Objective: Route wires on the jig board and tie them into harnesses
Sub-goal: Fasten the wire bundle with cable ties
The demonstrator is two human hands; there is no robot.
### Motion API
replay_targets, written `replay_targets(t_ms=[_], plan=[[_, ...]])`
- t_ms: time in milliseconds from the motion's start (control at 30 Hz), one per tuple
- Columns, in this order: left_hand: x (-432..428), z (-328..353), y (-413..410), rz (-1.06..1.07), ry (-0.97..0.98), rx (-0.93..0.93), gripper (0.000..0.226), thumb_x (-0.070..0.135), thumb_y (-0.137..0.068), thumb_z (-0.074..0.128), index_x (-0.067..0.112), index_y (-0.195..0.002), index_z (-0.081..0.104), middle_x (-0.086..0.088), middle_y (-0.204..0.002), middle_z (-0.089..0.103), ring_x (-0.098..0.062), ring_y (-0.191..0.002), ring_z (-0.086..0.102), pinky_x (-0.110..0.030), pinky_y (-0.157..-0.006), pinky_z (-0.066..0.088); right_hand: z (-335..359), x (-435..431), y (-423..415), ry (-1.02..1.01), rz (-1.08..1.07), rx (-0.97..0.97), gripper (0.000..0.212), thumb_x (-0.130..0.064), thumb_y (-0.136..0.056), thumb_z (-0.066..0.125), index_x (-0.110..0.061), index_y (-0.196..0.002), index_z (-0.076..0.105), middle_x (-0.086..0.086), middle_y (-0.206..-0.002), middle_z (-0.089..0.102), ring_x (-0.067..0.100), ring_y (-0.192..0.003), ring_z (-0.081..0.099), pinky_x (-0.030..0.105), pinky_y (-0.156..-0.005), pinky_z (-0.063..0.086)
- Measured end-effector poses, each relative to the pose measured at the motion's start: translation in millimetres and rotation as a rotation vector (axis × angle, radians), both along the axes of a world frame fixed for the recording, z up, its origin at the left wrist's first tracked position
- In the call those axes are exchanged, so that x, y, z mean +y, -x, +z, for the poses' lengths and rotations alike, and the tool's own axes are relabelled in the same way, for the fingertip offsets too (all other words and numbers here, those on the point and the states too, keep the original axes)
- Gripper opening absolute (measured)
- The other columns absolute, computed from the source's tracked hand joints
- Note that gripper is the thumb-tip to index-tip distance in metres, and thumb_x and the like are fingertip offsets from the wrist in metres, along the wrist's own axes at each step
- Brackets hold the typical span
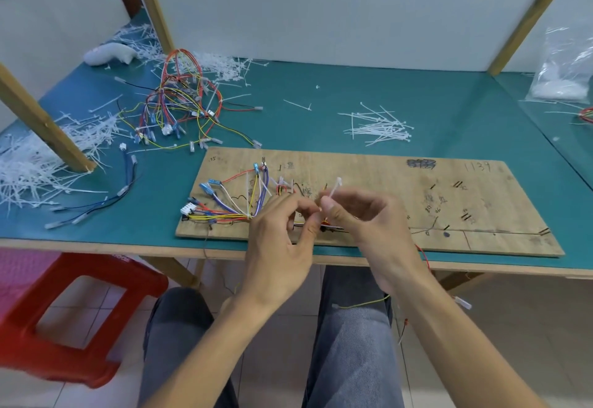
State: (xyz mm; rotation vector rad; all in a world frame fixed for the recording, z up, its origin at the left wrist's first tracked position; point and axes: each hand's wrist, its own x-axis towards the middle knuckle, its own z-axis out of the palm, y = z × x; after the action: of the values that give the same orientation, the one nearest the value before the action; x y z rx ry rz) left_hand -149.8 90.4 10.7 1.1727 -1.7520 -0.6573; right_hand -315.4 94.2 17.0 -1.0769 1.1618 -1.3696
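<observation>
Wires (231, 211), thin and multicoloured, fan across the left part of the plywood jig board (385, 179) and gather beneath the hands. Right hand (362, 218) pinches a slim white plastic cable tie (333, 187) upright. Left hand (279, 240) has its fingers curled beside it; what it grips cannot be told. Loose ties (375, 128) and tangled harnesses (179, 102) lie beyond on the green table mat (321, 102).
</observation>
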Motion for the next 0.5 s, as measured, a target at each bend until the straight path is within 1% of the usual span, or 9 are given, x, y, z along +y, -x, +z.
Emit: replay_targets(t_ms=[33,100,133,167,233,333,400,500], plan=[[0,-2,3,0.012,0.0,-0.009,0.011,0.014,-0.098,0.074,0.019,-0.089,0.068,0.014,-0.084,0.06,-0.008,-0.077,0.048,-0.023,-0.069,0.037,-5,2,-2,0.022,-0.016,0.053,0.014,-0.02,-0.088,0.084,-0.011,-0.099,0.082,0.008,-0.096,0.082,0.015,-0.089,0.076,0.027,-0.082,0.059],[-2,-5,6,0.035,0.022,-0.041,0.01,0.016,-0.098,0.075,0.019,-0.089,0.069,0.017,-0.084,0.059,-0.001,-0.079,0.048,-0.019,-0.073,0.035,-12,2,-3,0.085,-0.072,0.132,0.004,-0.017,-0.091,0.082,-0.013,-0.093,0.083,0.005,-0.09,0.081,0.015,-0.085,0.076,0.024,-0.078,0.059],[-2,-8,7,0.045,0.043,-0.072,0.009,0.018,-0.097,0.075,0.019,-0.09,0.069,0.016,-0.086,0.061,-0.001,-0.081,0.049,-0.021,-0.077,0.038,-14,0,-3,0.102,-0.119,0.172,0.003,-0.018,-0.091,0.082,-0.016,-0.092,0.083,0.002,-0.089,0.081,0.013,-0.083,0.075,0.025,-0.077,0.058],[-3,-11,7,0.058,0.077,-0.122,0.008,0.019,-0.097,0.075,0.019,-0.091,0.071,0.015,-0.088,0.064,-0.004,-0.085,0.052,-0.027,-0.081,0.042,-15,-3,-2,0.113,-0.178,0.212,0.003,-0.021,-0.09,0.084,-0.018,-0.091,0.083,0.0,-0.087,0.081,0.013,-0.081,0.074,0.027,-0.076,0.057],[-2,-18,4,0.09,0.165,-0.278,0.004,0.022,-0.095,0.077,0.02,-0.093,0.075,0.01,-0.093,0.07,-0.017,-0.092,0.059,-0.038,-0.086,0.046,-19,-13,-2,0.141,-0.3,0.292,0.006,-0.024,-0.088,0.085,-0.019,-0.092,0.084,-0.005,-0.087,0.081,0.013,-0.078,0.071,0.031,-0.076,0.056],[4,-30,0,0.066,0.303,-0.45,0.003,0.02,-0.093,0.078,0.017,-0.095,0.078,0.007,-0.094,0.074,-0.023,-0.09,0.06,-0.042,-0.08,0.046,-22,-26,-5,0.183,-0.43,0.405,0.009,-0.021,-0.087,0.087,-0.015,-0.092,0.085,-0.01,-0.084,0.08,-0.003,-0.07,0.065,0.019,-0.073,0.051],[8,-36,-3,0.038,0.359,-0.5,0.006,0.019,-0.096,0.074,0.017,-0.098,0.079,0.006,-0.096,0.075,-0.024,-0.09,0.059,-0.043,-0.078,0.046,-26,-31,-8,0.18,-0.436,0.464,0.012,-0.02,-0.086,0.087,-0.011,-0.093,0.085,-0.007,-0.085,0.08,-0.003,-0.069,0.066,0.016,-0.071,0.049],[9,-39,-6,0.021,0.391,-0.535,0.011,0.02,-0.1,0.07,0.018,-0.103,0.08,0.008,-0.101,0.075,-0.024,-0.094,0.059,-0.042,-0.078,0.045,-29,-32,-8,0.198,-0.454,0.516,0.012,-0.019,-0.087,0.087,-0.01,-0.094,0.084,-0.007,-0.086,0.08,-0.002,-0.072,0.068,0.014,-0.072,0.05]])
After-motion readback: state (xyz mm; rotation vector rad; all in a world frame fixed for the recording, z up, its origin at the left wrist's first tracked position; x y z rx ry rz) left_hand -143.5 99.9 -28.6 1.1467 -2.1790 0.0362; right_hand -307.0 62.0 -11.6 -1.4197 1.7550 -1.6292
